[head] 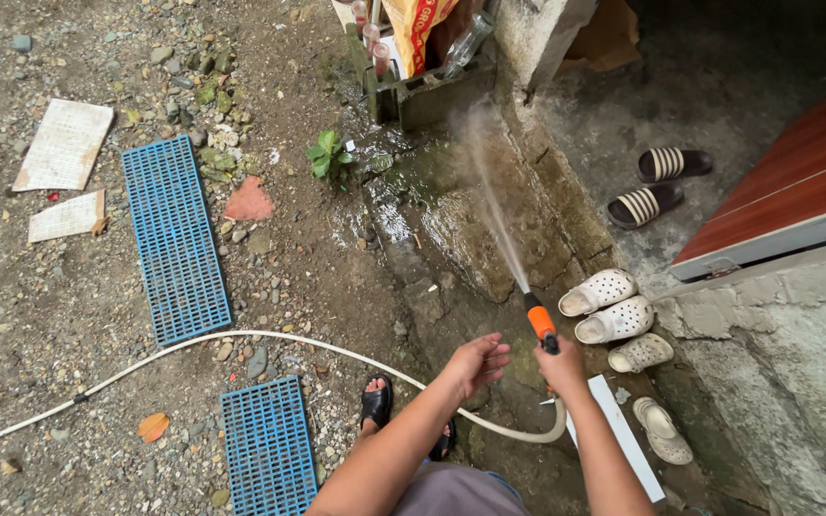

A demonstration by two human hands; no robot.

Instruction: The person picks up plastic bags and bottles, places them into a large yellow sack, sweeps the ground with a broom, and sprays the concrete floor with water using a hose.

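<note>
Right hand (564, 366) clenched round orange spray nozzle (539, 322), jet hitting wet concrete step (461, 220) ahead. Left hand (475, 361) spread, free, just beside. White hose (241, 336) trails left over gravel. Better: keep jet low, clear of the pale clogs (609, 304).

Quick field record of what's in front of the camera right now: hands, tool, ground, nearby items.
right hand: grips the orange spray nozzle
left hand: open, holding nothing, beside the nozzle
spray: jet hits the wet concrete ledge
hose: white, runs across the gravel to the nozzle
ground left: two blue plastic grates
ground right: pale clogs, striped slippers
feet: black sandal
</note>
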